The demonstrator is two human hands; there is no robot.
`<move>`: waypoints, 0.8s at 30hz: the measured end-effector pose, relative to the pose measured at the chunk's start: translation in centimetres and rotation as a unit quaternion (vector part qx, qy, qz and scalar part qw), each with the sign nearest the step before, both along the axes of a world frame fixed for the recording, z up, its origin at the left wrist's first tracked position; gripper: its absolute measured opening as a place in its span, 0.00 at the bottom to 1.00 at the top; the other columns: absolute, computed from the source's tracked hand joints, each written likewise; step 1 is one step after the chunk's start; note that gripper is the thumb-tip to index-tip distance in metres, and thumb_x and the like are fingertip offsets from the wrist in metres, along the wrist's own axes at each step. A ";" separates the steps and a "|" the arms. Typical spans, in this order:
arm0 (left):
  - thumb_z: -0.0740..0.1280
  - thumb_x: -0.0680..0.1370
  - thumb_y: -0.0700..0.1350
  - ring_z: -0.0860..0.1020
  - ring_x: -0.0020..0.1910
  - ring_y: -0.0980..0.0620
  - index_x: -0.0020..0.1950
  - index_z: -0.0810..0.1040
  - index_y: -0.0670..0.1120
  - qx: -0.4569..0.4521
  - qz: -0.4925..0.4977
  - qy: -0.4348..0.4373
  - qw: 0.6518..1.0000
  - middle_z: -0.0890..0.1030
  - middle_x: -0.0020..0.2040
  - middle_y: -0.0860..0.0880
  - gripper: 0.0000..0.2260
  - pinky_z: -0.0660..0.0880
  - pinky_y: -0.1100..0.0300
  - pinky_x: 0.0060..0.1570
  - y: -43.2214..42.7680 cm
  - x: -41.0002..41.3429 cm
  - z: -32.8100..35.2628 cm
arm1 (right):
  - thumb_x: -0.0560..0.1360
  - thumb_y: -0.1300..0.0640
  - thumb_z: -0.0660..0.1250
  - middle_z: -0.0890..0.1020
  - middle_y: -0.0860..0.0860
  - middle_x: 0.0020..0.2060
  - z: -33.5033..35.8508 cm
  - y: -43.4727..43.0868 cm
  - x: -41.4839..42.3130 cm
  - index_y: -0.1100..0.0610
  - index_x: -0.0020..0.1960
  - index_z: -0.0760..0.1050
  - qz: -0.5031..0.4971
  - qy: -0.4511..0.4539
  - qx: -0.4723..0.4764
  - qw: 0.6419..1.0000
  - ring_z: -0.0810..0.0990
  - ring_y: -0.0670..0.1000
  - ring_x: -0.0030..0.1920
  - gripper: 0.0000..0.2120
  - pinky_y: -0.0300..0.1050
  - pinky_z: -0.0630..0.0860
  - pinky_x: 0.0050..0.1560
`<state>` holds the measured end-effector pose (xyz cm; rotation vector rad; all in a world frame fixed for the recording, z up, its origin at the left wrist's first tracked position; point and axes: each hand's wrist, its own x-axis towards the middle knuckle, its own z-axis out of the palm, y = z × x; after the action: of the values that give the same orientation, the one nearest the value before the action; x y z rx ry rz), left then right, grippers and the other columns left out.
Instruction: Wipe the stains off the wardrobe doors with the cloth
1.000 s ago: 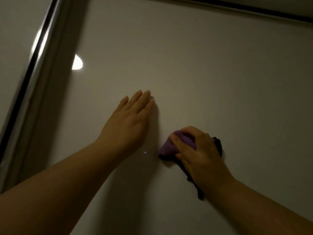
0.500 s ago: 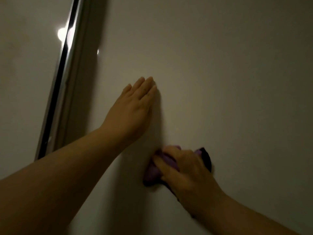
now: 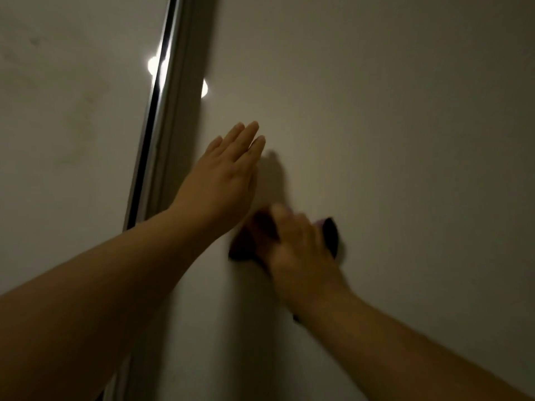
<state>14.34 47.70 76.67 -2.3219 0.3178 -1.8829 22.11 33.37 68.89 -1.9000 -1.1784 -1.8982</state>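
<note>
Purple cloth [image 3: 328, 231] bunched under right hand [image 3: 298, 250], fingers curled over it, pressed on door [image 3: 405, 140]. Left hand [image 3: 225, 180] flat, fingers together, bracing. Mid-wipe, probably; next, firm strokes onward.

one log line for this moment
left hand flat on door | right hand pressing purple cloth to door | wiping, blurred

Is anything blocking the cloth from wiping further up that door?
Yes. The left hand lies flat on the door just up and left of the cloth that the right hand presses there. Straight up and rightward, nothing visible blocks it.
</note>
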 end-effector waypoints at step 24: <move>0.53 0.75 0.29 0.43 0.74 0.53 0.75 0.49 0.49 -0.035 -0.015 0.106 0.994 0.46 0.76 0.50 0.31 0.44 0.58 0.70 3.3 -1.6 -2.1 | 0.72 0.60 0.72 0.78 0.53 0.63 -6.6 1.3 0.0 0.52 0.63 0.80 0.025 -0.005 -0.138 0.990 0.75 0.56 0.55 0.20 0.54 0.70 0.53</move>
<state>12.77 51.00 74.56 -2.5841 0.3145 -1.6887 22.10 34.65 62.29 -1.9737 -1.5472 -1.7974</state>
